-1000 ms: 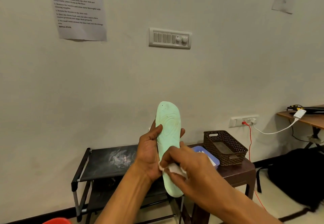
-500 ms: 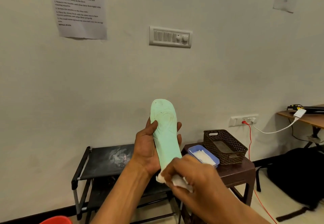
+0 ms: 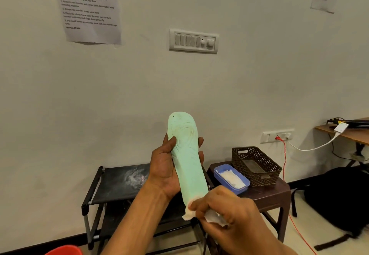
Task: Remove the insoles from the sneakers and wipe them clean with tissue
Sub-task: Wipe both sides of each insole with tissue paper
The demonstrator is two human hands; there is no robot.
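Behind, a pale wall. Left hand (image 3: 165,167) grips the green insole (image 3: 188,159) upright; right hand (image 3: 225,212) pinches tissue (image 3: 211,217) at its bottom end. Faint marks maybe remain; sneakers aren't visible.

tissue (image 3: 213,217) slid down insole (image 3: 187,155), now at heel

A pale plaster wall (image 3: 259,85) fills most of the view, with a printed sheet (image 3: 88,9) taped at upper left and a white switch panel (image 3: 193,40) beside it. Below stand a black shoe rack (image 3: 115,183) and a dark brown stool (image 3: 277,194) carrying a woven basket (image 3: 257,165). A red cable (image 3: 284,159) hangs from the wall socket (image 3: 277,136). At right are a wooden desk (image 3: 351,134) and a black bag (image 3: 339,199) on the light floor (image 3: 319,240).
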